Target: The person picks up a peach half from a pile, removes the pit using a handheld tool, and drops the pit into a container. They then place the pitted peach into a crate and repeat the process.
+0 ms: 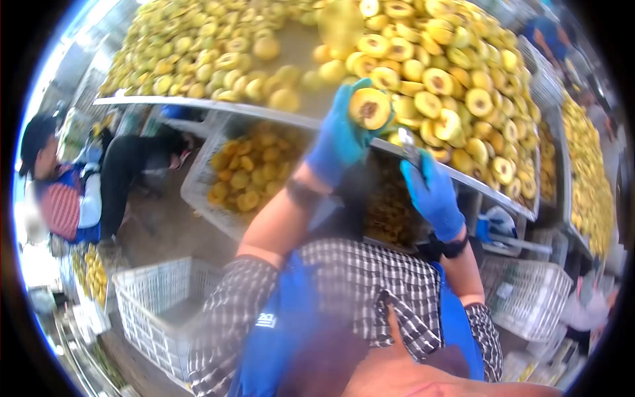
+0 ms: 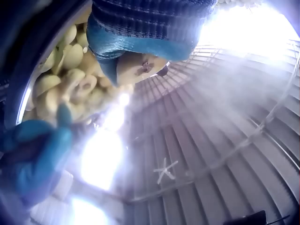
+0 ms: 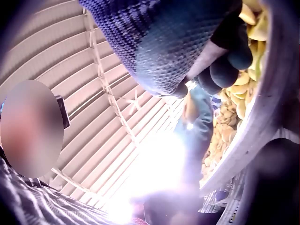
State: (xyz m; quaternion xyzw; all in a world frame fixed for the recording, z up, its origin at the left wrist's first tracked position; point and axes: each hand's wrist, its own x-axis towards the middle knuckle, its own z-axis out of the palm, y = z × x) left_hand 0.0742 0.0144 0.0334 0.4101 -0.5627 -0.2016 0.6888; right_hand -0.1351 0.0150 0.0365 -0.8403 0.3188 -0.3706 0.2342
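A blue-and-teal glove covers my left hand [image 1: 336, 139], which grips a halved yellow peach [image 1: 370, 108], its cut face up and a brown, ragged hollow at its centre. In the left wrist view, the fingers curl over this peach half [image 2: 133, 70]. To its right, my right hand [image 1: 433, 195], gloved alike, holds a small metal tool [image 1: 408, 142] with its tip pointing up, slightly apart from the peach. The right wrist view shows the fingers wrapped around the tool's pale metal shaft [image 3: 206, 60]; its exact kind I cannot tell.
A metal-edged table [image 1: 264, 114] heaped with peach halves [image 1: 456, 86] lies ahead. Below it stand a crate of peaches [image 1: 188, 182] and dark scraps [image 1: 390, 215]. White crates [image 1: 155, 331] flank me on both sides. Another person [image 1: 66, 192] sits at the left.
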